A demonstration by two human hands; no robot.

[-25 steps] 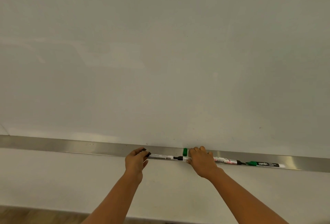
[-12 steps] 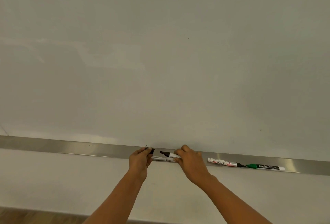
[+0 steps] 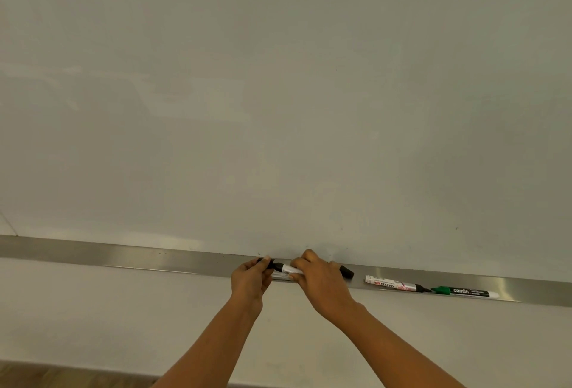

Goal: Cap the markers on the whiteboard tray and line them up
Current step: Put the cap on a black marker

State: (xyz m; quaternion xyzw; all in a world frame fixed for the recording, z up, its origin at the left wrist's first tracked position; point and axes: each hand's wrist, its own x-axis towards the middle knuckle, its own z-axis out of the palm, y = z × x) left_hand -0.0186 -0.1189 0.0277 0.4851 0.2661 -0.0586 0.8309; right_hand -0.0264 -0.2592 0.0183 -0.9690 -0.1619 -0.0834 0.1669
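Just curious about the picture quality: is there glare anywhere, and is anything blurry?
Head view: soft pale reflections across the white whiteboard; bright glare on the long brushed-steel tray at far right; the green-and-black marker shows a legible label, so focus is fair.

open room along the tray [image 3: 123, 256] runs left of the left hand [image 3: 249, 282], which pinches a cap [image 3: 268, 263]; the right hand [image 3: 322, 282] grips a black marker [image 3: 289, 269] beside it; a white marker [image 3: 393, 284] and green marker [image 3: 464, 291] lie rightward.

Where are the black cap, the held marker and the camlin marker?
black cap [image 3: 268, 262]: head view, on its visible dark side.
held marker [image 3: 291, 269]: head view, on its white barrel.
camlin marker [image 3: 464, 291]: head view, on its black label.
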